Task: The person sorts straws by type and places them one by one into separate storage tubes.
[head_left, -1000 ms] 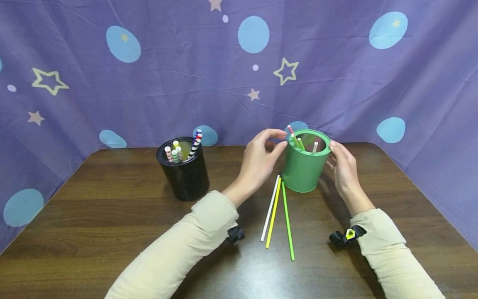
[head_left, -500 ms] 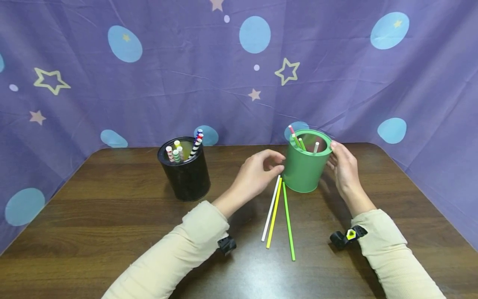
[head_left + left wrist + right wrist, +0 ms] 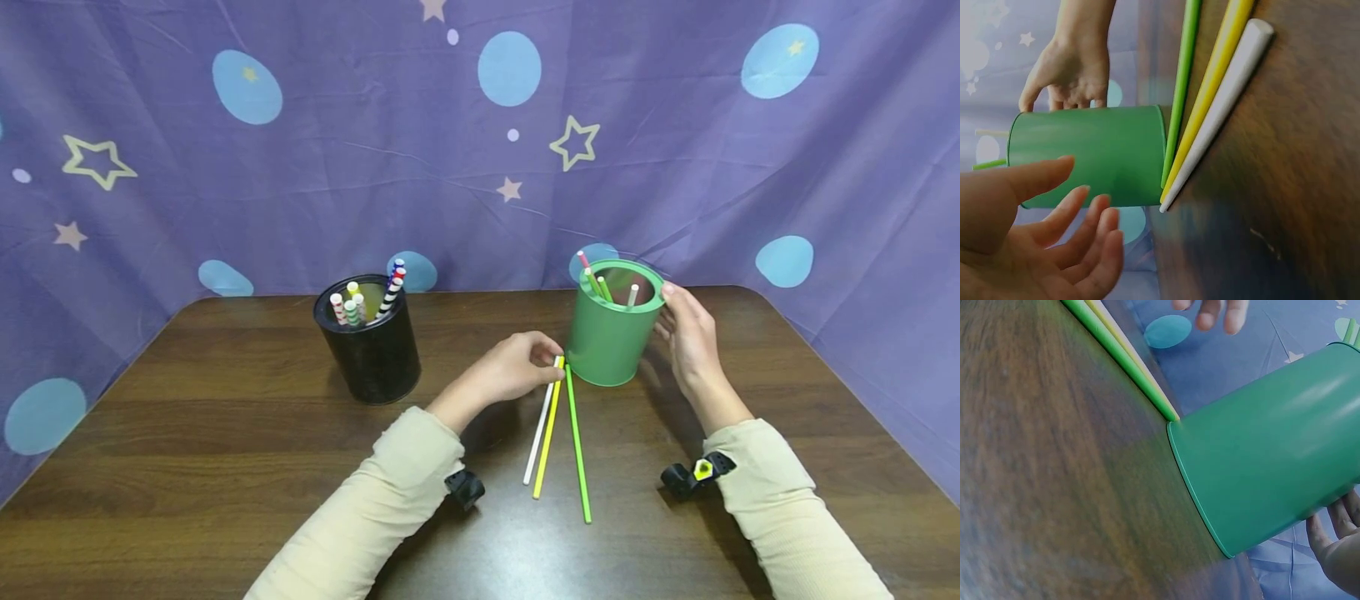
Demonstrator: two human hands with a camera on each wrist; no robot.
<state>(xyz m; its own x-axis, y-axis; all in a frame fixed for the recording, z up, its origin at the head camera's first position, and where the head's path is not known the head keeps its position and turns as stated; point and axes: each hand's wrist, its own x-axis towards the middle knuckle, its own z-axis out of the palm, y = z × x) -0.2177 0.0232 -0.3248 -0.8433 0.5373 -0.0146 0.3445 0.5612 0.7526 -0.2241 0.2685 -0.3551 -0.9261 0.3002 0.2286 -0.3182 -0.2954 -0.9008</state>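
A green can (image 3: 609, 348) stands upright on the table with several thin coloured sticks poking out of its top. My right hand (image 3: 693, 343) holds its right side, thumb at the rim, fingers against the wall. In front of the can lie a white stick (image 3: 537, 446), a yellow stick (image 3: 547, 446) and a green stick (image 3: 578, 450), far ends close together at its base. My left hand (image 3: 517, 367) is at the far ends of the white and yellow ones, thumb overlapping them in the head view. In the left wrist view its fingers (image 3: 1100, 256) are spread apart, nothing between them.
A black can (image 3: 377, 362) holding several striped and patterned sticks stands to the left on the brown wooden table (image 3: 187, 433). Behind the table hangs a purple curtain (image 3: 337, 150) with stars and blue ovals. Black wrist cameras sit below both sleeves.
My left hand has come down from the green can's rim to the far ends of the white and yellow sticks. My right hand has kept its place on the can.
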